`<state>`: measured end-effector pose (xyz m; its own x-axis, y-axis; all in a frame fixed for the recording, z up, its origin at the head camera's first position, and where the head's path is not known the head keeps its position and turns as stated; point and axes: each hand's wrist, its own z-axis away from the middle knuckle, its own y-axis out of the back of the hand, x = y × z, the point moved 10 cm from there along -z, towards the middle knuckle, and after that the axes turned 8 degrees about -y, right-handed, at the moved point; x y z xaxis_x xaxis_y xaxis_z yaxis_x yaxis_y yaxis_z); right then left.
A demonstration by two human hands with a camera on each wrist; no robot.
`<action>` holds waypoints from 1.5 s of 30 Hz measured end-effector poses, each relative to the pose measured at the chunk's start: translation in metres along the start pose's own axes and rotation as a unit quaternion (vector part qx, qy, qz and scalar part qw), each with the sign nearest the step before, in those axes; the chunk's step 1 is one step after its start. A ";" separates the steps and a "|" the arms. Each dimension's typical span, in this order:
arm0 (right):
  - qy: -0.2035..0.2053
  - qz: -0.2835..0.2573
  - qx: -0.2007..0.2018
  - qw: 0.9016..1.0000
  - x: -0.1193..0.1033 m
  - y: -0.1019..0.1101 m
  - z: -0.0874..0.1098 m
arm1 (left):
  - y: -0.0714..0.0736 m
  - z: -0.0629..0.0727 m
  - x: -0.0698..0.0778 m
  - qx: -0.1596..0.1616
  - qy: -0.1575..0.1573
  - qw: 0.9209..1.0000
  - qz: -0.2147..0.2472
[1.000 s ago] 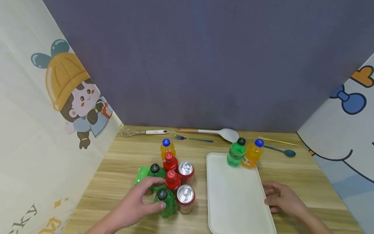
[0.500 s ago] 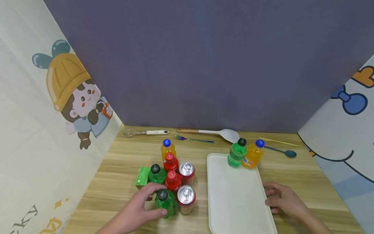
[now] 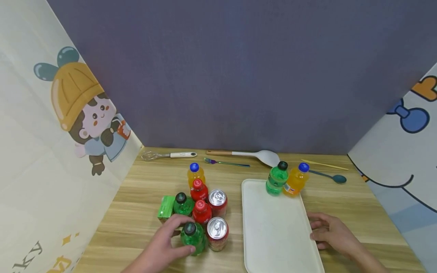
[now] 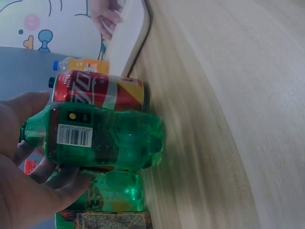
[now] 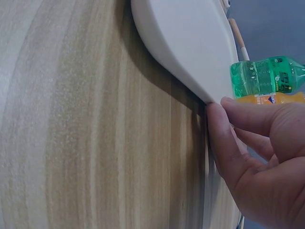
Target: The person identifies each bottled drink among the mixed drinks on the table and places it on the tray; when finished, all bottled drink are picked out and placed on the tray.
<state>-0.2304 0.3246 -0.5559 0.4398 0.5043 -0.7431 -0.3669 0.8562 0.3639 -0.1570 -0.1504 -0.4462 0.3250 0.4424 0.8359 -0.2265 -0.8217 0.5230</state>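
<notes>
My left hand (image 3: 164, 242) holds the front green soda bottle (image 3: 194, 238) near its top, thumb on the near side and fingers on the far side. In the left wrist view this bottle (image 4: 112, 138) shows a barcode and appears upright on the table. Close to it stand a red-topped can (image 3: 217, 233), a red-capped bottle (image 3: 202, 213) and another green bottle (image 3: 183, 204). My right hand (image 3: 329, 233) pinches the right rim of the white tray (image 3: 273, 231), as the right wrist view shows. A green bottle (image 3: 277, 180) and an orange drink bottle (image 3: 296, 182) stand at the tray's far end.
Behind the group are a second can (image 3: 217, 203), another red-capped bottle (image 3: 199, 190) and an orange drink bottle (image 3: 196, 176). A green carton (image 3: 166, 207) stands left. Along the back lie a whisk (image 3: 170, 154), a fork (image 3: 227, 163) and spoons.
The left hand has drawn back from the rear green bottle and now closes around the front one. The right hand and the tray stay nearly in place.
</notes>
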 end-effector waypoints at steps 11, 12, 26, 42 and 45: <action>0.004 0.011 0.000 1.000 0.001 0.000 -0.001 | -0.007 0.006 -0.013 -0.002 0.045 0.997 0.067; 0.004 0.013 0.000 1.000 0.001 0.001 -0.001 | -0.008 0.007 -0.014 -0.003 0.051 0.996 0.078; -0.004 0.010 0.010 1.000 0.001 0.002 0.000 | -0.010 0.012 -0.018 0.008 0.072 0.991 0.111; -0.013 0.002 0.015 1.000 0.002 0.001 -0.003 | -0.004 0.010 -0.020 0.025 0.078 0.992 0.096; -0.016 0.003 0.017 1.000 0.004 0.002 -0.003 | -0.003 0.010 -0.019 0.030 0.076 0.993 0.090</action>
<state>-0.2317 0.3280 -0.5599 0.4648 0.5116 -0.7227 -0.3415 0.8566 0.3869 -0.1532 -0.1603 -0.4651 0.1404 0.3322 0.9327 -0.2117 -0.9102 0.3560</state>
